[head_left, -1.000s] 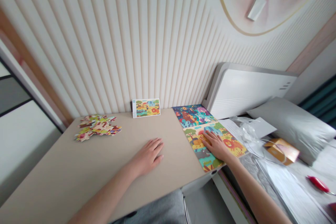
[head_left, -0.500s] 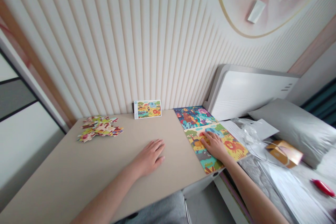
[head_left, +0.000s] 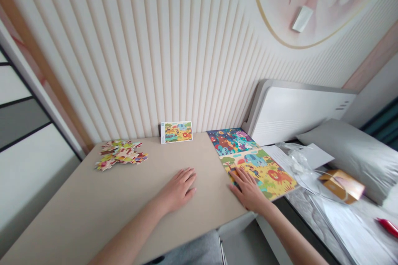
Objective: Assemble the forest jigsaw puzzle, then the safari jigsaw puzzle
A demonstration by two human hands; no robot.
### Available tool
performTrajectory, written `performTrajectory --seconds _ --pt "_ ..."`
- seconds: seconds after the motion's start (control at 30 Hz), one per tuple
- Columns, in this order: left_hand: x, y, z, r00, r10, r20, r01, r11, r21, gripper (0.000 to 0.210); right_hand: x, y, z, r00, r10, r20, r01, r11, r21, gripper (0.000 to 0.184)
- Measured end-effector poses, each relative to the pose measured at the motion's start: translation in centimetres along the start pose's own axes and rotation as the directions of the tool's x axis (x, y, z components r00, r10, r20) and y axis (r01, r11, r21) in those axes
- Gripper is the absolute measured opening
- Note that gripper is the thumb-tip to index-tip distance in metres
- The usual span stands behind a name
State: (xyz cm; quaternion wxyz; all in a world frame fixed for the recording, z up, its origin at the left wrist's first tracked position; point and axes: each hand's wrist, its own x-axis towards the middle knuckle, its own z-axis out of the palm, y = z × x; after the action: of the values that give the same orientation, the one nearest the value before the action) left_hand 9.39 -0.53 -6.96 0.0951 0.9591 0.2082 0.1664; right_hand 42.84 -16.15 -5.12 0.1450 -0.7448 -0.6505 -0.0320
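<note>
My left hand [head_left: 178, 190] lies palm down on the beige desk [head_left: 130, 198], fingers stretched out and nothing in them. My right hand [head_left: 251, 192] rests flat over the lower left part of a yellow animal picture sheet [head_left: 275, 161], fingers spread, hiding that corner. Touching its far edge is a dark blue animal picture sheet [head_left: 231, 140]. A loose heap of colourful jigsaw puzzle pieces [head_left: 121, 155] sits at the back left of the desk. Against the wall stands a small card [head_left: 177, 132] printed with the same yellow animal scene.
A ribbed cream wall [head_left: 149, 58] rises behind the desk. To the right is a bed with a white headboard [head_left: 286, 107], a grey pillow [head_left: 351, 149], clear plastic wrapping [head_left: 298, 159], an orange box [head_left: 342, 186], papers [head_left: 351, 227] and a red object [head_left: 387, 227].
My right hand has slid from the middle of the yellow sheet toward me and left, onto its lower left corner. My left hand stays put. The view has shifted slightly.
</note>
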Motion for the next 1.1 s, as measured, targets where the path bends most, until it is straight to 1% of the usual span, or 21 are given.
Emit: performTrajectory --seconds 0.07,0.17,0.4,0.53,0.6,0.67,0.73,0.8,0.87,0.97,1.03,1.07,1.1 --pt "0.0 -0.1 0.1 1.0 0.001 0.008 -0.001 1.0 0.008 0.053 -0.7 -1.3 0.2 0.999 -0.033 0.039 0.033 0.999 0.0 0.058" --pt "0.0 -0.2 0.2 1.0 0.007 0.01 -0.007 1.0 0.018 0.054 -1.2 -2.1 0.0 1.0 -0.016 0.024 0.016 1.0 -0.002 0.058" --pt "0.0 -0.7 0.7 1.0 0.01 0.004 -0.01 0.999 0.031 0.053 -0.5 -2.0 -0.6 0.998 -0.032 0.05 0.033 0.999 -0.022 0.055" --pt "0.1 -0.3 0.4 1.0 0.011 0.005 -0.011 0.998 0.064 0.053 -0.4 -2.2 -0.9 0.996 -0.062 0.06 0.065 0.997 -0.051 0.056" --pt "0.1 0.2 -0.1 1.0 0.013 -0.004 -0.013 0.996 0.084 0.052 -0.4 -2.8 -1.3 0.993 -0.111 0.035 0.113 0.991 -0.074 0.053" --pt "-0.1 0.8 -0.8 1.0 0.023 -0.018 -0.021 0.994 0.112 0.047 0.0 -4.0 -1.6 0.981 -0.193 -0.004 0.192 0.977 -0.091 0.048" --pt "-0.4 1.2 -1.7 0.999 0.048 -0.017 -0.045 0.987 0.154 0.042 0.9 -5.7 -1.7 0.956 -0.292 -0.028 0.29 0.954 -0.079 0.044" --pt "-1.0 0.9 -2.7 0.998 0.062 -0.021 -0.057 0.979 0.194 0.04 2.4 -7.8 -1.3 0.924 -0.382 -0.023 0.381 0.924 -0.039 0.042" --pt "-1.8 -0.4 -3.7 0.998 0.044 -0.039 -0.033 0.973 0.23 0.04 4.5 -10.1 -0.5 0.892 -0.453 0.001 0.453 0.891 0.012 0.041" --pt "-3.2 -4.0 -5.3 0.992 -0.045 -0.118 0.076 0.96 0.271 0.04 8.8 -13.9 1.3 0.851 -0.523 0.042 0.518 0.851 0.088 0.038" --pt "-3.9 -7.2 -6.5 0.969 -0.134 -0.209 0.191 0.94 0.282 0.039 12.1 -16.7 2.6 0.833 -0.549 0.067 0.54 0.833 0.123 0.037" --pt "-4.2 -8.9 -7.2 0.946 -0.188 -0.263 0.261 0.924 0.281 0.039 13.7 -18.1 3.2 0.827 -0.556 0.079 0.545 0.828 0.132 0.035" --pt "-4.4 -10.6 -7.8 0.913 -0.25 -0.322 0.342 0.901 0.269 0.038 15.3 -19.4 3.7 0.83 -0.551 0.084 0.538 0.832 0.137 0.034"
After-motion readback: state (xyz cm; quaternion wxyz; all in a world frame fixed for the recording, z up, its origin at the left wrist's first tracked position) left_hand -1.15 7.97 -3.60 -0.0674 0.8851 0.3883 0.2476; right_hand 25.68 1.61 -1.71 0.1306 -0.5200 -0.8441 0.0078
